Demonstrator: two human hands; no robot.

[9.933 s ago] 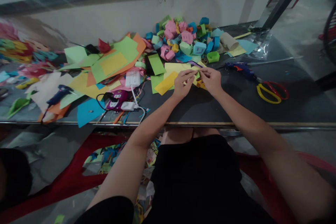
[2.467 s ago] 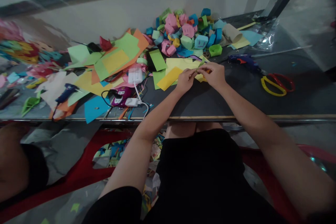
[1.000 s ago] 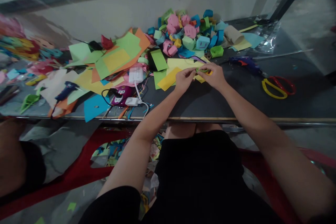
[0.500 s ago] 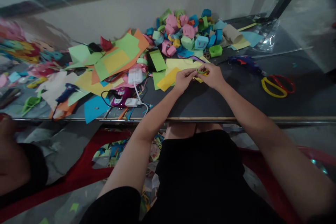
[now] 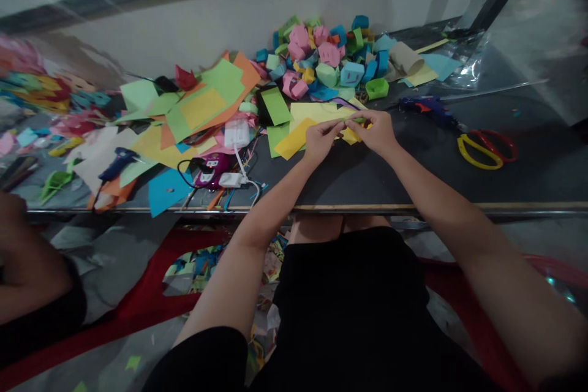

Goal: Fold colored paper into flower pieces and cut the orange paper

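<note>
My left hand [image 5: 323, 136] and my right hand [image 5: 375, 130] meet above the dark table, fingertips nearly touching. Between them is a small green paper piece [image 5: 359, 120], pinched by the fingers of both hands and largely covered by them. Beneath and behind the hands lie pale yellow paper sheets [image 5: 312, 111] and a deeper yellow sheet [image 5: 294, 139]. Green paper [image 5: 276, 106] rests just left of these. Behind my right hand sits a small open green paper box [image 5: 377, 89].
A heap of folded paper pieces [image 5: 328, 55] stands against the wall. Scissors [image 5: 480, 150] and a blue glue gun [image 5: 425, 105] lie right. Left are loose sheets [image 5: 202, 104], a purple power strip [image 5: 214, 170] with cables, another glue gun [image 5: 117, 162] and a co-worker's arm [image 5: 32, 269].
My fingers have shifted slightly around the green paper piece, which now shows less between them. At the left, the co-worker's arm has moved a little.
</note>
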